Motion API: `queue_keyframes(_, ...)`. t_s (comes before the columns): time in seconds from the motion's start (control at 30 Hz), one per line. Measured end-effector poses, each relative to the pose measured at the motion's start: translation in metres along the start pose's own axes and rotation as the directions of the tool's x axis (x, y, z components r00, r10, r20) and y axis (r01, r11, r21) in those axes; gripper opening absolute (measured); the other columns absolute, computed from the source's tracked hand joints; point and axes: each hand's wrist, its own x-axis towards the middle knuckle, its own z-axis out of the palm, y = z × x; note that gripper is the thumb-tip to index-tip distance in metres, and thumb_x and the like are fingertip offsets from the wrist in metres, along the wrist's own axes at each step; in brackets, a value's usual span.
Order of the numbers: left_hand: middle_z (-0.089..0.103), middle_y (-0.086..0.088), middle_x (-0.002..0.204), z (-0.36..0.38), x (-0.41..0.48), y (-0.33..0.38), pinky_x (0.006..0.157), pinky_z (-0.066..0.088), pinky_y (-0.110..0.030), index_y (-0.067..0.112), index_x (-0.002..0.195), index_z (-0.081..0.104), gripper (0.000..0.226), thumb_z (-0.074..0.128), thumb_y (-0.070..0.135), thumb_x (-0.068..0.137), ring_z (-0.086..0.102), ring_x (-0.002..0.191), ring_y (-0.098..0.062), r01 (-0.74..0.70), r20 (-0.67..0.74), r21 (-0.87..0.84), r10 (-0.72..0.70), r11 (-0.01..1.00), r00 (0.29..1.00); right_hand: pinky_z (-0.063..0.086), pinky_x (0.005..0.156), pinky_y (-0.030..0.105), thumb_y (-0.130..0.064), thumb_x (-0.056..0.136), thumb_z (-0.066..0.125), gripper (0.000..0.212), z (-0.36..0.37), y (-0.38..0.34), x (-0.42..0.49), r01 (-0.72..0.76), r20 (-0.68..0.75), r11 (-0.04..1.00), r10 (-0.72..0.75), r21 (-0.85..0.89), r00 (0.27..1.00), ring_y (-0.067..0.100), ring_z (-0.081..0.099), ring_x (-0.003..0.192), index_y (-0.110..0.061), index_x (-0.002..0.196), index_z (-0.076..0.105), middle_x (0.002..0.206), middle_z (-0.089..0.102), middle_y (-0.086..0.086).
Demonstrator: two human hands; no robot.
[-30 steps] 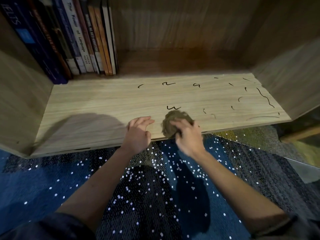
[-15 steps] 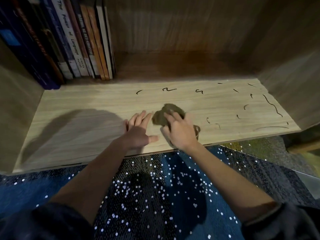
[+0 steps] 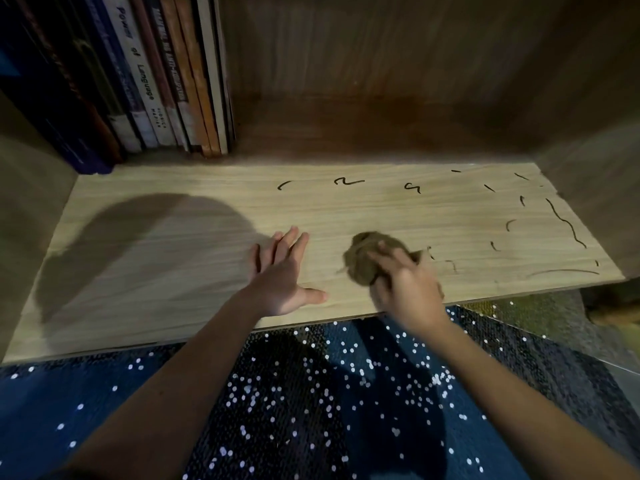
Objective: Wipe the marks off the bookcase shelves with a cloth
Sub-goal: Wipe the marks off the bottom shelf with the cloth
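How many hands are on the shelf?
2. The left hand lies flat on the shelf, beside the cloth; the right hand grips that cloth. None seems hidden.

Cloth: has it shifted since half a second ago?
Yes. The cloth slid right along the shelf, toward the small marks near the front edge.

The right hand (image 3: 407, 289), blurred, grips a bunched olive-brown cloth (image 3: 367, 259) against the pale wooden shelf (image 3: 180, 258) near its front edge. The left hand (image 3: 282, 275) rests flat on the shelf just beside it, fingers spread. Black marks (image 3: 568, 226) lie scattered right and behind. Books (image 3: 145, 81) stand upright at back left; speckled blue carpet (image 3: 311, 410) lies below
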Motion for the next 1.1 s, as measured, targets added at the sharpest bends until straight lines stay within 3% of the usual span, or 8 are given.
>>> queue_keyframes(0.1, -0.021, 0.006, 0.154, 0.000, 0.000, 0.000, 0.110, -0.018, -0.043, 0.024, 0.148, -0.007, 0.103, 0.064, 0.050, 0.079, -0.024, 0.140, -0.019, 0.004, 0.005, -0.006, -0.004, 1.000, 1.000, 0.028, 0.093, 0.032, -0.017, 0.090, 0.048, 0.042, 0.005, -0.008, 0.038, -0.040, -0.044, 0.998, 0.038, -0.042, 0.998, 0.025, 0.045, 0.111, -0.018, 0.132, 0.049, 0.134, 0.051, 0.006)
queue_keyframes(0.23, -0.020, 0.007, 0.155, 0.000, -0.001, 0.000, 0.111, -0.017, -0.043, 0.024, 0.148, -0.006, 0.102, 0.063, 0.052, 0.079, -0.022, 0.141, -0.019, 0.005, -0.018, -0.003, -0.005, 1.000, 1.000, 0.040, 0.078, 0.030, -0.015, 0.075, 0.058, 0.039, 0.014, -0.043, 0.008, 0.199, -0.081, 0.979, -0.196, 0.035, 0.977, 0.013, 0.044, 0.094, -0.012, 0.113, 0.065, 0.115, 0.065, 0.010)
queue_keyframes(0.43, -0.014, 0.007, 0.156, 0.001, 0.000, -0.001, 0.112, -0.016, -0.042, 0.025, 0.149, 0.000, 0.102, 0.068, 0.047, 0.077, -0.019, 0.142, -0.016, -0.021, -0.044, -0.059, 0.018, 0.998, 0.999, 0.018, 0.092, 0.028, -0.020, 0.090, 0.048, 0.043, 0.010, -0.004, 0.056, -0.002, 0.002, 1.000, 0.002, 0.008, 1.000, 0.020, 0.044, 0.119, -0.021, 0.133, 0.048, 0.138, 0.047, 0.003)
queue_keyframes(0.63, 0.030, 0.005, 0.148, -0.025, -0.007, -0.011, 0.110, 0.026, -0.034, 0.023, 0.135, 0.044, 0.050, 0.059, 0.011, 0.089, 0.031, 0.135, -0.019, -0.134, -0.234, -0.618, -0.018, 0.775, 0.972, 0.041, 0.089, 0.035, -0.017, 0.084, 0.051, 0.044, 0.012, -0.035, -0.031, 0.194, 0.023, 0.964, -0.202, 0.182, 0.979, 0.021, 0.038, 0.099, -0.025, 0.127, 0.055, 0.133, 0.052, -0.007)
queue_keyframes(0.77, 0.043, 0.002, 0.138, -0.034, 0.002, -0.010, 0.103, 0.038, -0.034, 0.019, 0.126, 0.056, 0.040, 0.052, 0.002, 0.090, 0.043, 0.126, -0.019, -0.131, -0.365, -0.512, -0.077, 0.849, 0.928, 0.035, 0.087, 0.024, -0.022, 0.085, 0.040, 0.042, -0.004, -0.033, -0.058, 0.220, 0.141, 0.925, -0.274, 0.311, 0.951, 0.017, 0.035, 0.099, -0.026, 0.122, 0.059, 0.130, 0.052, -0.015)
queue_keyframes(0.87, 0.040, -0.005, 0.143, -0.036, 0.017, -0.006, 0.114, 0.023, -0.038, 0.017, 0.129, 0.054, 0.042, 0.057, 0.009, 0.087, 0.035, 0.132, -0.023, -0.093, -0.394, -0.338, -0.051, 0.936, 0.918, 0.030, 0.085, 0.022, -0.023, 0.087, 0.039, 0.044, -0.014, -0.036, -0.014, 0.109, 0.034, 0.930, -0.129, 0.351, 0.991, 0.017, 0.038, 0.106, -0.025, 0.128, 0.053, 0.132, 0.051, -0.011)
queue_keyframes(0.97, 0.027, -0.003, 0.151, -0.040, 0.025, -0.003, 0.113, 0.014, -0.031, 0.020, 0.137, 0.044, 0.055, 0.062, 0.023, 0.086, 0.021, 0.138, -0.026, 0.038, -0.381, -0.227, -0.125, 0.973, 0.916, 0.024, 0.093, 0.027, -0.021, 0.090, 0.043, 0.044, -0.007, -0.041, 0.038, -0.008, -0.038, 0.970, 0.018, 0.243, 0.999, 0.021, 0.039, 0.117, -0.021, 0.134, 0.047, 0.138, 0.046, 0.000)
queue_keyframes(1.1, 0.008, -0.001, 0.157, -0.048, 0.032, -0.011, 0.114, 0.009, -0.035, 0.021, 0.147, 0.024, 0.082, 0.067, 0.042, 0.080, 0.004, 0.143, -0.025, 0.185, -0.282, -0.223, -0.245, 0.957, 0.928, 0.021, 0.104, 0.042, -0.041, 0.094, 0.034, 0.053, 0.017, -0.042, 0.052, -0.100, 0.126, 0.994, 0.104, -0.037, 0.987, 0.033, 0.023, 0.128, -0.025, 0.145, 0.026, 0.151, 0.022, 0.001)
